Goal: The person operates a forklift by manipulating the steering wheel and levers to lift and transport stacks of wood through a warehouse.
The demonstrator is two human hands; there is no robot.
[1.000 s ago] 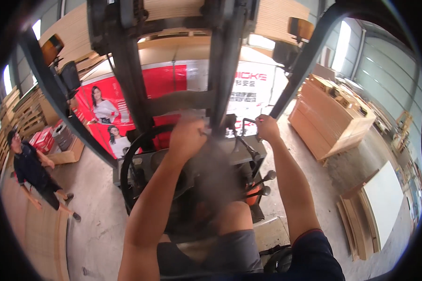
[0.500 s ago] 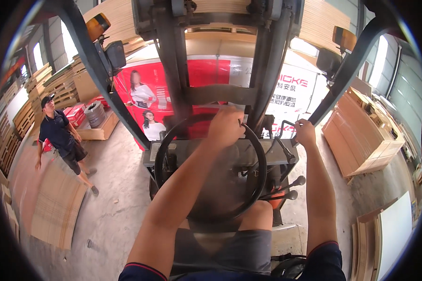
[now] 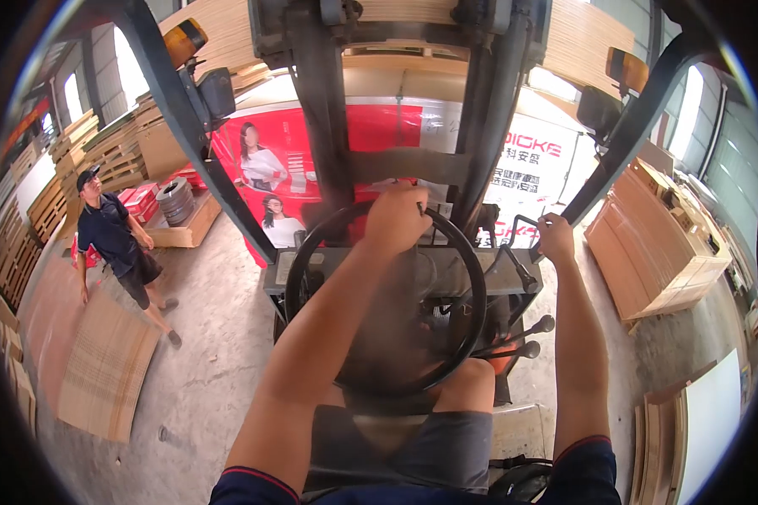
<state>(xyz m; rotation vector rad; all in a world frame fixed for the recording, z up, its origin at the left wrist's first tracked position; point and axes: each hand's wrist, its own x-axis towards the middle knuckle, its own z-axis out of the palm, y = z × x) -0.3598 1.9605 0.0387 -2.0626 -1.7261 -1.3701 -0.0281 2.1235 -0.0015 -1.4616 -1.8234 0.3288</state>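
left hand closed around black steering wheel at its twelve o'clock, right hand curled on control lever at wheel's two o'clock, bystander at nine o'clock

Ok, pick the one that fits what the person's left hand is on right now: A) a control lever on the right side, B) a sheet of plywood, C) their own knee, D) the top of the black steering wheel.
D: the left hand grips the top rim of the black steering wheel, while the right hand is over at a control lever.
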